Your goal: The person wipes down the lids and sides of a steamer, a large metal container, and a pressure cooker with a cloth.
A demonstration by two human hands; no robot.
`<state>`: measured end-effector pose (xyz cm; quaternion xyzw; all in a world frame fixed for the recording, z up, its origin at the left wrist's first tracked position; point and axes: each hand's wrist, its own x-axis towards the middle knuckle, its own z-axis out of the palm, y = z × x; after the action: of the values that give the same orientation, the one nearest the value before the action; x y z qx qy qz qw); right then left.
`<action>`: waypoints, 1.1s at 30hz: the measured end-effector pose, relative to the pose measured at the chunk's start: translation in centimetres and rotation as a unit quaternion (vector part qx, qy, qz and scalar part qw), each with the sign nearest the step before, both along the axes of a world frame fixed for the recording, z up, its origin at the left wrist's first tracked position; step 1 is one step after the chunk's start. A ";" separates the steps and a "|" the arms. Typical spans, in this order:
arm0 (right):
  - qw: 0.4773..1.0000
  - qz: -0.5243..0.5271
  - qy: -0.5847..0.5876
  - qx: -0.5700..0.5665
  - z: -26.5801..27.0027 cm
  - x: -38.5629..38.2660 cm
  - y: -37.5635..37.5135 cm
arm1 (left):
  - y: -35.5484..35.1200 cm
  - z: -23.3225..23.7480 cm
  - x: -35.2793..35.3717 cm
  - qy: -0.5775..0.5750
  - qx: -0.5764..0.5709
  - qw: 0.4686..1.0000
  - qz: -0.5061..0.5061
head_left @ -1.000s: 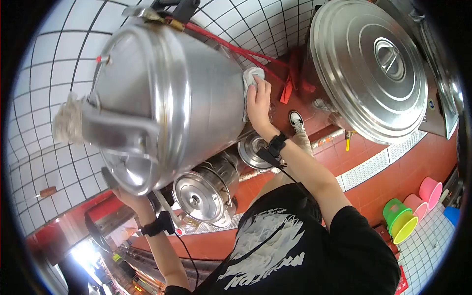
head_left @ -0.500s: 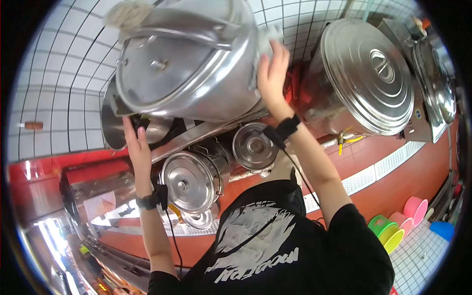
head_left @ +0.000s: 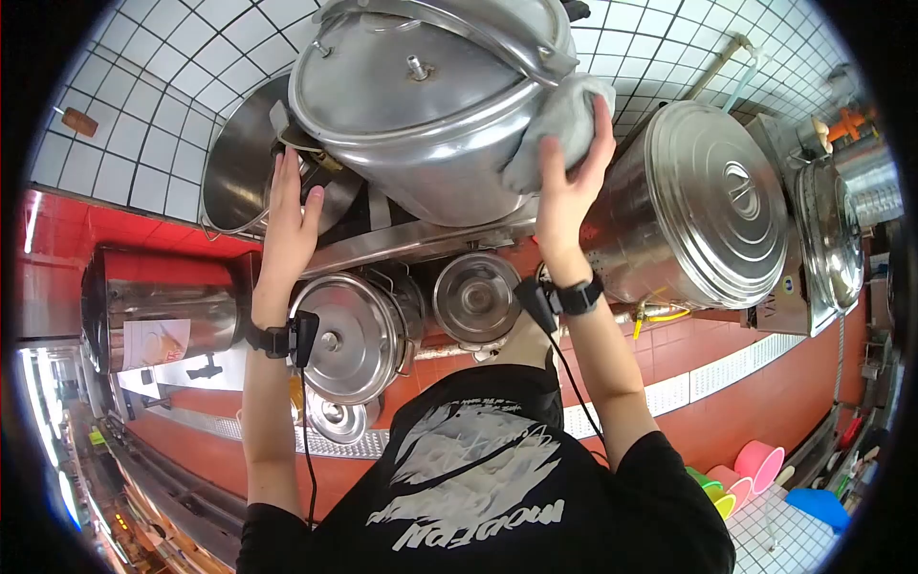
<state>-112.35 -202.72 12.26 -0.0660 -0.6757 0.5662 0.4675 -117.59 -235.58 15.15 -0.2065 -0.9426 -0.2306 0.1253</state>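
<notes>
A large metal pressure pot (head_left: 421,124) with a clamped lid stands at the top centre on a metal ledge. My right hand (head_left: 572,187) presses a grey-white cloth (head_left: 553,134) against the pot's right side, its fingers bent over the cloth. To the left of the pot, my left hand (head_left: 291,225) is raised with thumb and fingers apart, holding nothing. Beyond its fingertips lies a wide metal bowl-like pot (head_left: 239,167), with a pale-ended tool or fitting between it and the large pot. Each of my wrists wears a black band with a cable.
A tall lidded pot (head_left: 717,210) stands at the right, with yellow valves below it. Two smaller lidded pots, one at the left (head_left: 344,335) and one at centre (head_left: 476,297), sit beneath the ledge. Pink tubs (head_left: 758,466) stand at the lower right.
The view has shifted, and the large pot now appears farther right, more upright. My right hand and the cloth show more clearly. My left hand appears higher, beside the wide pot.
</notes>
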 end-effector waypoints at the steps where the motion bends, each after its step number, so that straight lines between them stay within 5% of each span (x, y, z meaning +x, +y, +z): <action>1: 1.000 0.004 0.022 0.014 0.4 0.8 -1.1 | 0.0 0.0 0.0 0.001 0.005 1.000 0.003; 3: 0.984 0.014 -0.009 0.175 -2.0 2.8 -3.1 | 0.0 -0.1 0.0 0.005 0.007 1.000 -0.004; 6: 0.933 0.078 -0.061 0.345 -12.5 3.0 -4.9 | 0.1 -0.3 0.1 0.015 0.018 1.000 0.002; 13: 0.916 0.090 -0.224 0.319 -20.5 3.8 -1.9 | -0.3 -0.4 -0.1 0.027 0.018 0.999 -0.023; 15: 0.958 0.024 -0.168 0.231 -19.0 3.2 -0.9 | -0.1 -0.3 0.0 0.025 0.036 0.999 -0.013; 17: 0.984 0.003 -0.071 0.166 -11.2 2.7 -0.3 | -0.2 -0.2 0.2 0.013 0.066 0.998 -0.022; 19: 0.972 0.004 0.031 0.233 -3.5 2.3 0.0 | -0.6 -0.6 -0.1 0.042 0.042 0.998 -0.037; 22: 0.899 0.002 0.079 0.432 2.5 1.1 -0.7 | -1.1 -0.2 0.1 0.034 0.063 0.997 -0.040; 25: 0.848 0.064 0.047 0.523 -1.0 0.9 -1.8 | -2.0 0.0 0.2 0.014 0.093 0.994 -0.048; 27: 0.707 0.126 0.019 0.695 -4.5 0.5 -1.2 | -2.2 -0.6 -0.3 0.043 0.093 0.994 -0.049; 29: 0.663 0.191 0.033 0.723 -8.4 0.0 -1.1 | -2.0 -0.7 -0.4 0.033 0.127 0.991 -0.033; 31: 0.535 0.274 -0.050 0.798 -10.2 -0.4 -1.2 | -1.7 -0.7 -0.3 0.038 0.138 0.990 -0.014; 33: 0.525 0.257 -0.015 0.811 -6.5 -0.6 -2.2 | -1.5 -0.6 -0.3 0.041 0.151 0.988 0.004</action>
<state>-112.99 -204.93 5.73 0.5095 -0.8381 -0.1320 0.1432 -117.85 -237.08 14.52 -0.1908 -0.8918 -0.3610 0.1947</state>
